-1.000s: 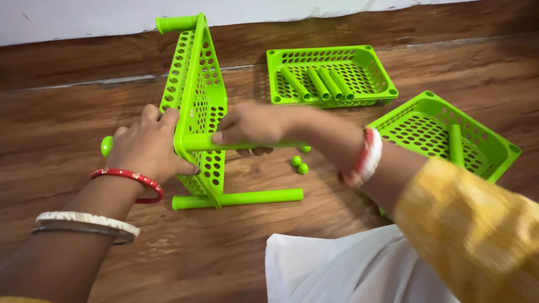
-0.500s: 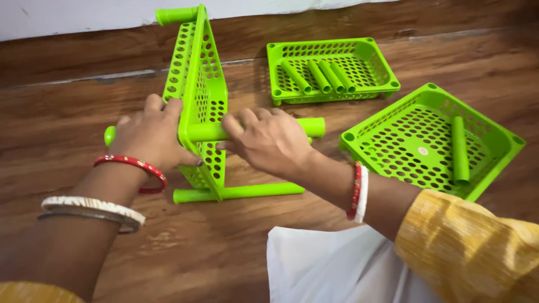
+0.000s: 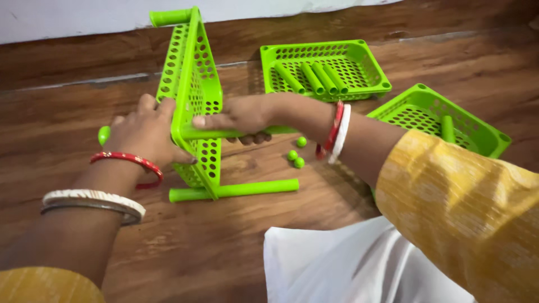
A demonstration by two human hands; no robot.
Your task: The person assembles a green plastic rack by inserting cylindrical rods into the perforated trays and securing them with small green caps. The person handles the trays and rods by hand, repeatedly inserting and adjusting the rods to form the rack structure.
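Left hand (image 3: 143,134) braces the perforated green tray (image 3: 193,101) stood on edge on the wood floor (image 3: 185,252) — fingers curled over its rim so it doesn't tip. Right hand (image 3: 241,115) wraps a green tube (image 3: 216,133) at the tray's corner hole, thumb along the top, fingers closed beneath. Another tube (image 3: 241,189) sticks out at floor level. Three small green caps (image 3: 296,156) lie beside it. Further right — a flat tray holding spare tubes (image 3: 325,70), and a third tray (image 3: 443,120) with one tube.
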